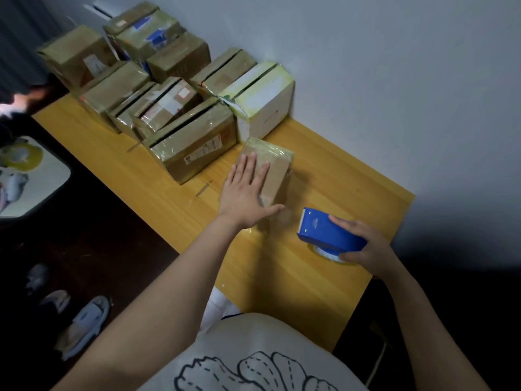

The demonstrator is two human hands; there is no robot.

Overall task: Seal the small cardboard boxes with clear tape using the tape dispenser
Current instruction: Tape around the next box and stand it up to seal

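The small cardboard box [277, 172] lies on the wooden bench [282, 266] just nearer than a white box [263, 104], with the left hand [245, 193] pressed flat on its top, fingers [251, 165] straight and spread. To its right and nearer, the right hand [369, 246] has its fingers curled round the blue tape dispenser [328, 234], apart from the box. A crowd of taped parcels [194, 148] fills the bench's far left against the wall [394, 80], and sandals [84, 325] lie on the dark floor at left.

Left hand [244, 193] flat on small cardboard box [278, 170]; right hand [370, 248] around blue tape dispenser [327, 232] over wooden table [282, 273]
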